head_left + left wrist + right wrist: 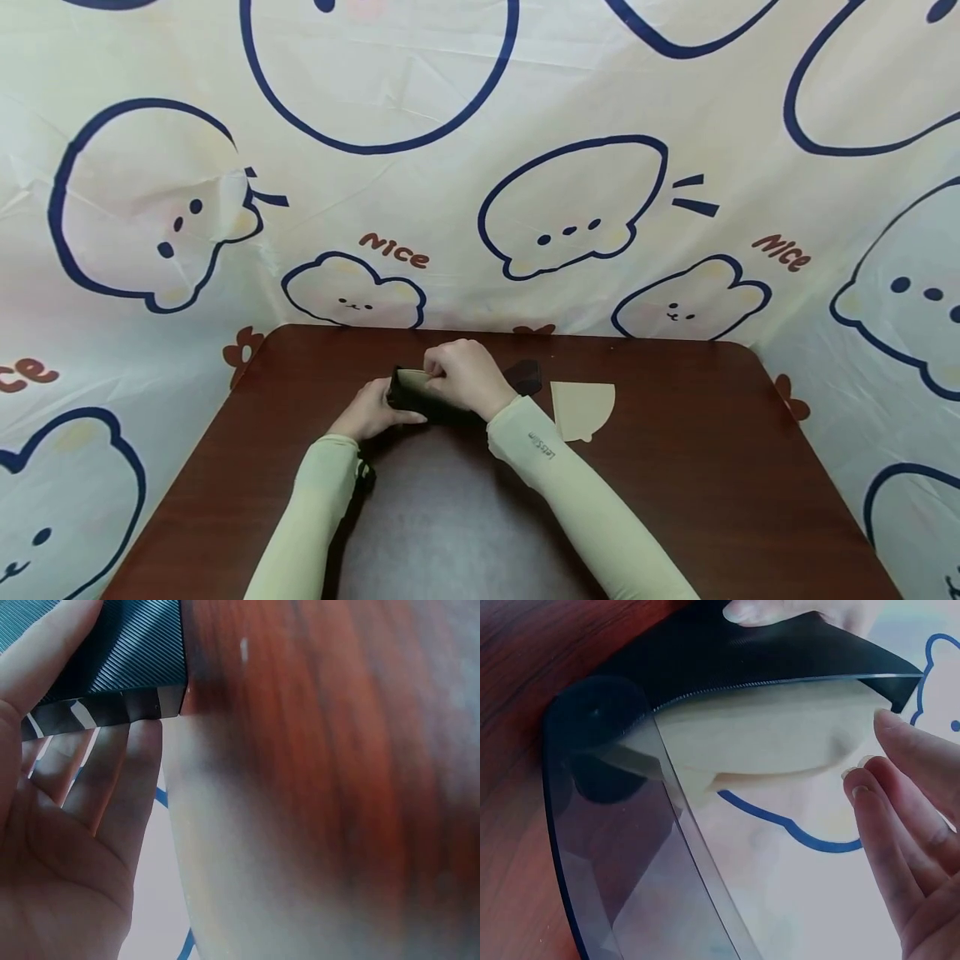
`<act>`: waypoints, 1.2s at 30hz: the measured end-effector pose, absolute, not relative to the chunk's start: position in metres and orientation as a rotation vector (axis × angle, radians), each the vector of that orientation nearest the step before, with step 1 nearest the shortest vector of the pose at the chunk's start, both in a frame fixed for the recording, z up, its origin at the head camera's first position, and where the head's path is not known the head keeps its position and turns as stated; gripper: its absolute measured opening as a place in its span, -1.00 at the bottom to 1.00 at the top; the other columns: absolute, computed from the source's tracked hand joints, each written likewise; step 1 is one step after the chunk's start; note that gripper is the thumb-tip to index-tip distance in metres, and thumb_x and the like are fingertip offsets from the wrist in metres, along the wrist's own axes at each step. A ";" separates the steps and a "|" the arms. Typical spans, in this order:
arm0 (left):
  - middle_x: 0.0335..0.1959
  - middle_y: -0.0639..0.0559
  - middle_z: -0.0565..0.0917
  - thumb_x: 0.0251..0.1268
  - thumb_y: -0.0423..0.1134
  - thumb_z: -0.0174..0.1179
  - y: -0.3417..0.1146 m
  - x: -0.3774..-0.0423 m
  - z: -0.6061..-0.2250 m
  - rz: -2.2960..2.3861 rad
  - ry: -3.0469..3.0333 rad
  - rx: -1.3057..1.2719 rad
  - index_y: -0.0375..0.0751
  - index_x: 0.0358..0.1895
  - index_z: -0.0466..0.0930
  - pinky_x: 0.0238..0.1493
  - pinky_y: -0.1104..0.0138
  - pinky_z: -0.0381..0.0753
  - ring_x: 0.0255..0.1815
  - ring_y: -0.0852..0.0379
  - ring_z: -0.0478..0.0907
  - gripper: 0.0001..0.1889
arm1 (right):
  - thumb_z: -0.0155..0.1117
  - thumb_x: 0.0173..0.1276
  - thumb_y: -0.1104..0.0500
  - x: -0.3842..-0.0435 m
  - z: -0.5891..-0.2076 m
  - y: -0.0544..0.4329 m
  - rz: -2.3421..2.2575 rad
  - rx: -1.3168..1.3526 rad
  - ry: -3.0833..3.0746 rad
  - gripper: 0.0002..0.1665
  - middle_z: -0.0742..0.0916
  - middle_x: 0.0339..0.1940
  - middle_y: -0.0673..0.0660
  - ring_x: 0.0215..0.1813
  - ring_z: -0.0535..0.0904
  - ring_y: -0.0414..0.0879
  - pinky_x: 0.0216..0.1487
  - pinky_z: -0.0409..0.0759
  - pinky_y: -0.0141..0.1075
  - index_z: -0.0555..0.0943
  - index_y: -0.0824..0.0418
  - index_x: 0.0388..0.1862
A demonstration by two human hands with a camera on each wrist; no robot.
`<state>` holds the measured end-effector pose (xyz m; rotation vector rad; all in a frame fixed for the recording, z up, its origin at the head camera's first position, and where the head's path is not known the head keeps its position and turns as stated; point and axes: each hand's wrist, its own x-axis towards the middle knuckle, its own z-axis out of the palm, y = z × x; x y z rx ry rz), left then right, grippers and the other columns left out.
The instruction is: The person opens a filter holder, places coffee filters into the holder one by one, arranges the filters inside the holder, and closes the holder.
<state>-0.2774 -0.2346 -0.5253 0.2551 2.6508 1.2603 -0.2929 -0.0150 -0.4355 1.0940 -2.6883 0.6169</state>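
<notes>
A black ridged coffee filter holder (420, 400) is tilted above the table, its clear smoky lid (622, 847) swung open. My left hand (372, 410) grips its end, the thumb (45, 649) across the ridged face and the fingers beneath. Cream filter paper (765, 739) shows in the mouth of the holder. At that mouth is my right hand (467, 379). In the right wrist view its thumb (907, 735) lies near the paper's edge, apart from the extended fingers, with nothing visible between them.
A fan-shaped cream filter paper (585, 408) lies flat on the brown table (675, 500), right of the hands. The dark lid end shows behind the right wrist. A cartoon-printed curtain (450, 200) closes off the table's back and sides.
</notes>
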 end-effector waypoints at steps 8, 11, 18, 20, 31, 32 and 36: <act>-0.13 0.08 0.74 0.02 0.04 0.63 -0.234 -0.277 -0.526 1.221 2.664 0.236 -0.05 -0.01 0.70 0.00 0.16 0.59 -0.15 0.10 0.58 -0.51 | 0.60 0.26 0.14 -0.289 -0.420 0.008 0.712 1.036 -2.677 -0.84 0.83 -0.32 -0.01 -0.26 0.74 -0.18 -0.11 0.69 -0.29 0.77 0.14 -0.25; -0.06 0.07 0.74 0.02 0.08 0.62 -0.235 -0.277 -0.525 1.216 2.676 0.241 -0.03 -0.01 0.70 0.09 0.08 0.60 -0.05 0.07 0.61 -0.50 | 0.60 0.26 0.13 -0.291 -0.414 0.022 0.755 0.988 -2.657 -0.83 0.83 -0.33 0.00 -0.27 0.74 -0.18 -0.14 0.68 -0.28 0.78 0.15 -0.25; 0.05 -0.05 0.71 0.05 0.11 0.60 -0.239 -0.273 -0.523 1.183 2.690 0.208 -0.02 0.01 0.68 0.21 -0.08 0.55 0.11 -0.08 0.57 -0.49 | 0.58 0.29 0.13 -0.295 -0.406 0.065 0.860 0.864 -2.652 -0.85 0.83 -0.31 0.00 -0.27 0.74 -0.17 -0.17 0.70 -0.25 0.77 0.13 -0.23; 0.08 -0.06 0.70 0.06 0.10 0.59 -0.239 -0.272 -0.524 1.183 2.696 0.212 -0.02 0.01 0.68 0.22 -0.10 0.55 0.14 -0.09 0.57 -0.50 | 0.56 0.30 0.12 -0.297 -0.407 0.080 0.873 0.817 -2.673 -0.86 0.83 -0.30 0.00 -0.26 0.74 -0.15 -0.16 0.70 -0.23 0.77 0.12 -0.23; 0.07 -0.01 0.73 0.03 0.09 0.61 -0.236 -0.274 -0.524 1.211 2.685 0.241 0.02 0.01 0.70 0.20 -0.06 0.57 0.14 -0.07 0.60 -0.50 | 0.48 0.39 0.01 -0.313 -0.438 0.173 0.869 0.543 -2.836 -0.76 0.83 -0.20 0.06 -0.16 0.74 -0.03 -0.07 0.69 -0.07 0.77 0.13 -0.11; 0.07 -0.02 0.73 0.02 0.10 0.61 -0.235 -0.274 -0.525 1.213 2.682 0.236 0.01 0.00 0.69 0.20 -0.06 0.57 0.13 -0.08 0.59 -0.50 | 0.48 0.39 0.00 -0.314 -0.442 0.181 0.867 0.516 -2.863 -0.73 0.83 -0.20 0.07 -0.17 0.74 -0.03 -0.08 0.68 -0.07 0.77 0.15 -0.08; 0.08 -0.02 0.72 0.01 0.12 0.61 -0.234 -0.275 -0.526 1.211 2.684 0.239 0.00 0.01 0.69 0.21 -0.07 0.57 0.14 -0.07 0.59 -0.48 | 0.49 0.37 0.02 -0.316 -0.461 0.208 0.847 0.414 -2.956 -0.69 0.82 -0.17 0.10 -0.14 0.72 -0.01 -0.06 0.66 -0.03 0.75 0.17 -0.02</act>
